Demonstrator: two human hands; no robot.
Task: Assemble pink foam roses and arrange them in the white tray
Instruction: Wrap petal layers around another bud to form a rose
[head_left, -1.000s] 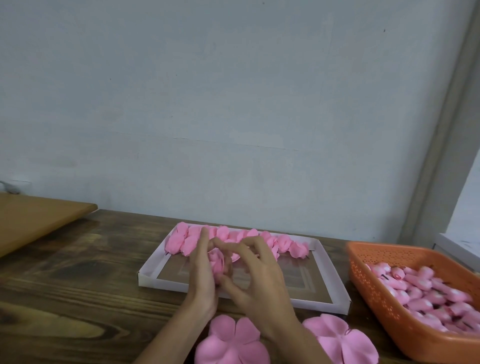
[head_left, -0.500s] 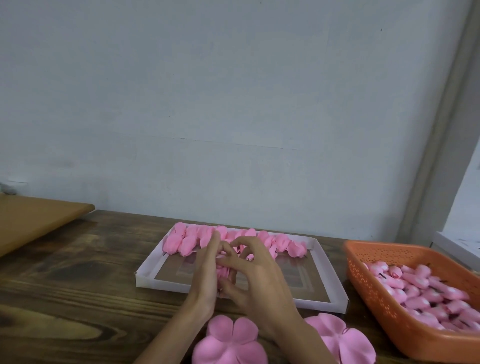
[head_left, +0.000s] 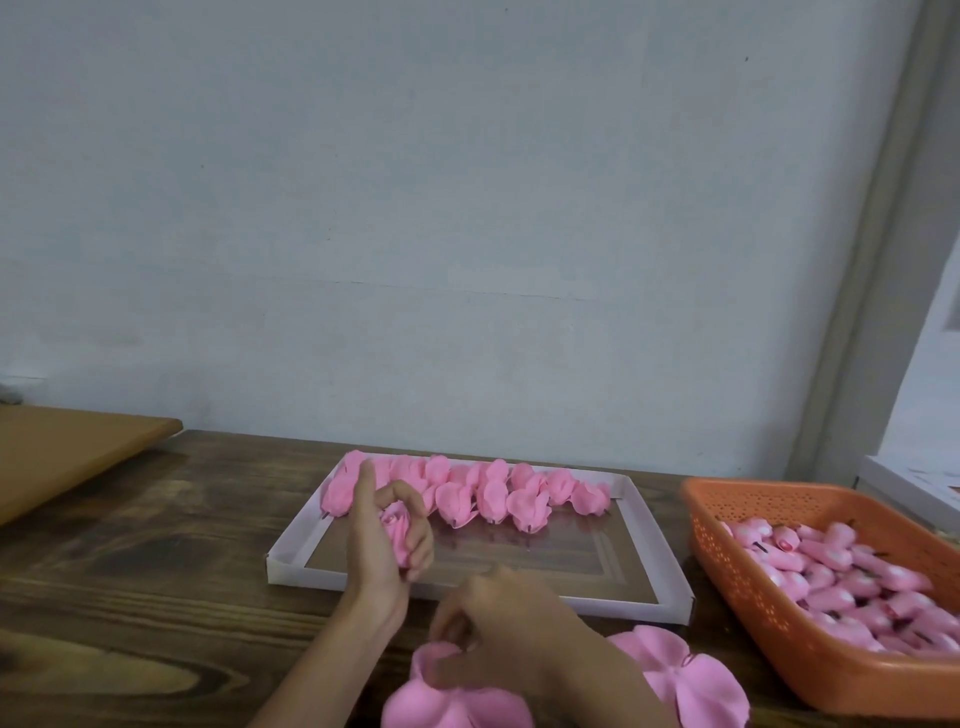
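- A light wooden board lies at the far left and is cut off by the frame edge. Whether it rests on the dark tabletop or only beside it is hard to tell.
- The white tray sits mid-tabletop. A row of finished roses lines its far side, packed too tightly to count single flowers.
- The left hand is over the tray's near-left part, its grip closed round a half-made rose. The fingers curl about the rose and the forefinger sticks up. The hand hides the rose's lower part and the left end of the row.
- The right hand is blurred and sits low in front of the tray. Its grip pinches the upper edge of a flat petal piece, which is cut off by the bottom frame edge.
- A second petal piece lies just right of that forearm, which partly hides it.
- The orange basket stands at the right, cut off by the frame, and holds a heap of pink buds. Dark specks among them are too small to make out.
- A white object behind the basket is mostly out of frame, and I cannot tell what it is.
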